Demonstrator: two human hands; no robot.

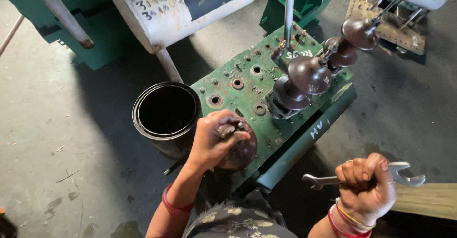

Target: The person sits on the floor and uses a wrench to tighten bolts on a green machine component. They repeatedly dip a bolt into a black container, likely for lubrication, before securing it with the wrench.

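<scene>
Right hand [366,183] grips spanner [404,173].

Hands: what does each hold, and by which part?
Left hand grips the top of a brown insulator; right hand holds a wrench by mid-shaft.

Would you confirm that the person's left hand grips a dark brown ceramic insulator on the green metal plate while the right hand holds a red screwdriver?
Not quite. In the head view the right hand holds a silver double-ended open spanner, not a red screwdriver. The rest stands: the left hand grips the dark brown ceramic insulator on the green metal plate.
</scene>
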